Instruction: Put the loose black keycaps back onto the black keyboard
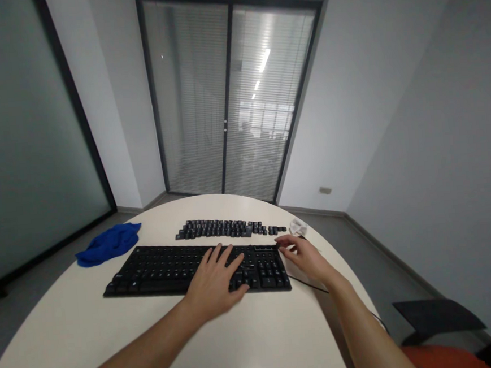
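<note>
A black keyboard [163, 270] lies flat on the pale round table [241, 349]. My left hand [214, 280] rests over its middle-right part with the fingers spread. At the keyboard's upper right corner is my right hand [300, 253], its thumb and index fingertips close together at the edge; anything between them is too small to make out. Behind the keyboard, loose black keycaps [215, 228] stand in rows. A crumpled white tissue [297, 227] lies just beyond my right hand.
A blue cloth [109, 244] is at the table's left edge. A black cable [310, 285] runs from beneath my right hand's side towards the right edge. An orange and black chair [441, 355] stands at the lower right. Glass doors are behind the table.
</note>
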Motion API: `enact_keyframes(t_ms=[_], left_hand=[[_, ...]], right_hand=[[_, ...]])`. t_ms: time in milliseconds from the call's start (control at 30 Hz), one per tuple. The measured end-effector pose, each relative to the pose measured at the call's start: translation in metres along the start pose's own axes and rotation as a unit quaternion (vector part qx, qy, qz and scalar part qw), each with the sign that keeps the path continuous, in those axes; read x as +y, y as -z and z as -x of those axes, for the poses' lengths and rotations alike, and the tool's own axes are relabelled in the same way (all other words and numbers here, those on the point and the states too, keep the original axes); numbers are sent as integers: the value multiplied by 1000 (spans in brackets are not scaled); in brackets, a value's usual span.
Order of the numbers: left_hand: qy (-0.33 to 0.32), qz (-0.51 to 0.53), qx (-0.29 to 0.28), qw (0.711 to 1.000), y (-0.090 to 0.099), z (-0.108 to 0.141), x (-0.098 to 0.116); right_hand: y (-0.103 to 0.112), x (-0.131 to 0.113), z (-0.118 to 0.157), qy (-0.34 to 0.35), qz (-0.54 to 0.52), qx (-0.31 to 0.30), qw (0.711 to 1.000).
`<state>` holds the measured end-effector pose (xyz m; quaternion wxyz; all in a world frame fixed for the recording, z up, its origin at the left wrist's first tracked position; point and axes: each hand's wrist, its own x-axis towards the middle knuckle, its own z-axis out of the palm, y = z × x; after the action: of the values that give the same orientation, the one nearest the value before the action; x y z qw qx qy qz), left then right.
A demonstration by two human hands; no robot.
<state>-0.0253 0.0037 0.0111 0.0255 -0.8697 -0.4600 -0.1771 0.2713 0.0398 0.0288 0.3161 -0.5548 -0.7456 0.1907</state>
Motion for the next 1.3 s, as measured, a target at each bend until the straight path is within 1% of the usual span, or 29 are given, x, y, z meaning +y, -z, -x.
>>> enact_keyframes(t_ms=[133, 233, 300, 367, 433, 500, 567, 633, 733, 833, 900, 1033, 1200, 1300], left_hand=[[-45, 21, 4, 999, -1, -1, 1], [-106, 57, 3, 993, -1, -1, 5], [-123, 86, 2, 989, 1, -1, 10], [-101, 112, -3, 989, 4, -4, 17], [-54, 122, -12, 991, 7, -10, 26], [-25, 106, -20, 994, 11, -21, 35], [-12, 87, -23, 996, 12, -35, 44], [4, 103, -23, 994, 8, -49, 50], [17, 135, -15, 991, -4, -62, 54], [26, 154, 9, 988, -15, -63, 52], [32, 175, 12, 984, -18, -60, 50], [39, 206, 2, 978, -17, -54, 47], [44, 213, 2, 976, -16, -54, 44], [30, 205, -5, 978, -17, -57, 41]], right_hand=[[3, -8, 4, 17, -32, -47, 998], [3, -12, 4, 18, -18, -64, 998], [2, -14, 4, 20, -7, -68, 997], [1, -16, 4, 28, 0, -71, 997], [1, -18, 3, 40, -1, -72, 997], [-1, -18, 3, 43, -10, -66, 997], [-2, -16, 3, 33, -26, -60, 997], [-4, -14, 2, 28, -40, -55, 997], [-5, -12, 2, 37, -47, -51, 997], [-5, -12, 2, 40, -45, -57, 997], [-5, -14, 3, 38, -50, -71, 996], [-7, -17, 4, 31, -79, -108, 991], [-6, -19, 4, 9, -110, -110, 988], [-5, -16, 4, 0, -105, -119, 987]])
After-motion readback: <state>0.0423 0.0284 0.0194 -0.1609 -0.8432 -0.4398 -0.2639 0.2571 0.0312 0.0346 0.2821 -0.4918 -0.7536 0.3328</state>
